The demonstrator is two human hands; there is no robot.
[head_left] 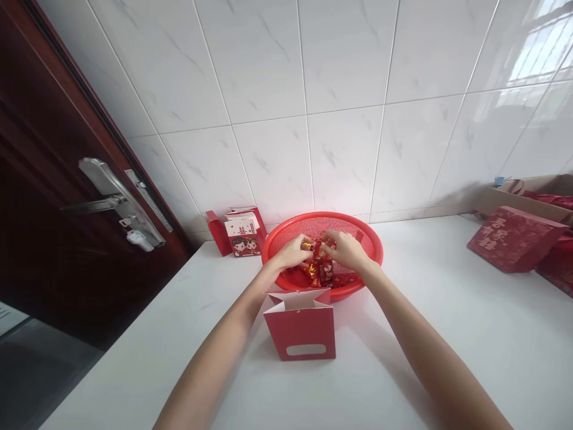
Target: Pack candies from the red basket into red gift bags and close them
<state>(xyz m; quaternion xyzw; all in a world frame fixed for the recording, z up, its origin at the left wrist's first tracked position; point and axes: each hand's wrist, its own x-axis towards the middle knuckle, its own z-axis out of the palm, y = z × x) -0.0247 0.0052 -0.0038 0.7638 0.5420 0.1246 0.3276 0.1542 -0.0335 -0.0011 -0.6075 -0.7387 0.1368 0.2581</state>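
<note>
Both hands are inside a red plastic mesh basket (pixel 373 236) holding several candies (pixel 327 273) in shiny red and gold wrappers. My left hand (pixel 293 253) is at the left of the pile, its curled fingers closed on a gold-wrapped candy (pixel 306 246). Opposite it, my right hand (pixel 348 249) pinches a red-wrapped candy with thumb and fingers; the hand partly hides it. Between my forearms, just in front of the basket, a red paper gift box (pixel 299 334) stands upright with its top open.
Behind the basket's left side stand small red boxes (pixel 245 242), one with cartoon figures. On the right, a dark red box (pixel 514 239) leans by a cardboard carton (pixel 504 200). The white table (pixel 447 310) meets a tiled wall; a brown door (pixel 49 149) is at left.
</note>
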